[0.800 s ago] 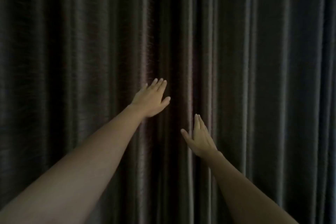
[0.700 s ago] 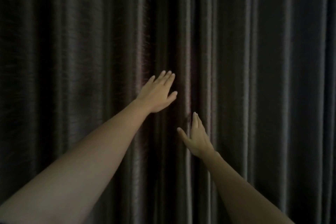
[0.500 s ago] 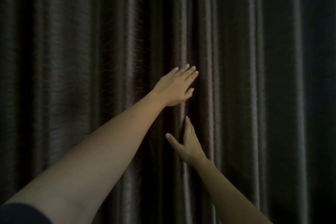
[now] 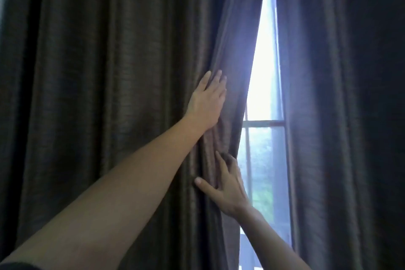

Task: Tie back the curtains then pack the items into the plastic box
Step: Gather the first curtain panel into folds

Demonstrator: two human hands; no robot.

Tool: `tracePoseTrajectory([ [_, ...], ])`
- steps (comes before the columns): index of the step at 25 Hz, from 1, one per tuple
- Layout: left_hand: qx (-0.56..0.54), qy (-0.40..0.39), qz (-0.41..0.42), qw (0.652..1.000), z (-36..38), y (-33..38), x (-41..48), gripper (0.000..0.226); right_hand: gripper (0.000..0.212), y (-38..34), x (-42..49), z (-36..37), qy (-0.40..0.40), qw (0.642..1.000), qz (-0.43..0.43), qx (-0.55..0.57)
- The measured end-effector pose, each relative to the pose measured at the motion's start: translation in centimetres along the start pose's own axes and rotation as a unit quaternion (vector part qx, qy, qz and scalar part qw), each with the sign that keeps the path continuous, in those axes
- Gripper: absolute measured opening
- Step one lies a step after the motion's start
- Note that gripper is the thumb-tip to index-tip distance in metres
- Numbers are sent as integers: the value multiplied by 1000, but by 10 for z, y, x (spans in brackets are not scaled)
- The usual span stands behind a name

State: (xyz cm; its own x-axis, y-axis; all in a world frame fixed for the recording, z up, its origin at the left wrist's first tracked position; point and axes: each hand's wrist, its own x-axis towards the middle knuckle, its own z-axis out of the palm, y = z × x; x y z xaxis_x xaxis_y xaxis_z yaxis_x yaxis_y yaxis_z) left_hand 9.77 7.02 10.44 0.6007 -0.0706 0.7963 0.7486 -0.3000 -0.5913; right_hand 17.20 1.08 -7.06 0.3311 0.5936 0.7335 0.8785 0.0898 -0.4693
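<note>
- Left curtain (image 4: 109,94) hung across the whole left side, dark brown, its inner edge bunched into folds at centre frame.
- Left hand (image 4: 207,101) lay flat on that bunched edge, fingers straight and close together, palm against the cloth. It gripped nothing; it looked like a push toward the left.
- Right hand (image 4: 228,188) sat lower on the same edge, thumb splayed out to the left, fingers extended up into the folds. Fingertips were partly buried in the cloth, so I couldn't tell whether they pinched the hem or only pressed on it.
- Both hands worked the left panel; neither touched the other panel.
- Gap (image 4: 260,85) between the panels was a narrow wedge, tighter at the top, bright daylight through it.
- Window frame (image 4: 263,123) showed in the gap, one horizontal bar and a vertical one, greenery blurred below.
- Right curtain (image 4: 339,116) hung straight and undisturbed at the gap's right side.
- Step in hand, my read: the very start, parting the curtains. Tie-back hadn't begun and packing was further off.
- No tie-back, plastic box or items were in view.
- Next move probably needs a real grasp on the left panel's edge, a sweep to the left to gather the folds, one hand holding the bundle while the other finds a tie.
- Same for the right panel afterwards.
</note>
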Motion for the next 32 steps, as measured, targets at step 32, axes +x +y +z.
tracePoseTrajectory([
  [32, -433, 16, -506, 746, 235, -407, -207, 138, 130, -293, 170, 384, -91, 972, -143, 163],
])
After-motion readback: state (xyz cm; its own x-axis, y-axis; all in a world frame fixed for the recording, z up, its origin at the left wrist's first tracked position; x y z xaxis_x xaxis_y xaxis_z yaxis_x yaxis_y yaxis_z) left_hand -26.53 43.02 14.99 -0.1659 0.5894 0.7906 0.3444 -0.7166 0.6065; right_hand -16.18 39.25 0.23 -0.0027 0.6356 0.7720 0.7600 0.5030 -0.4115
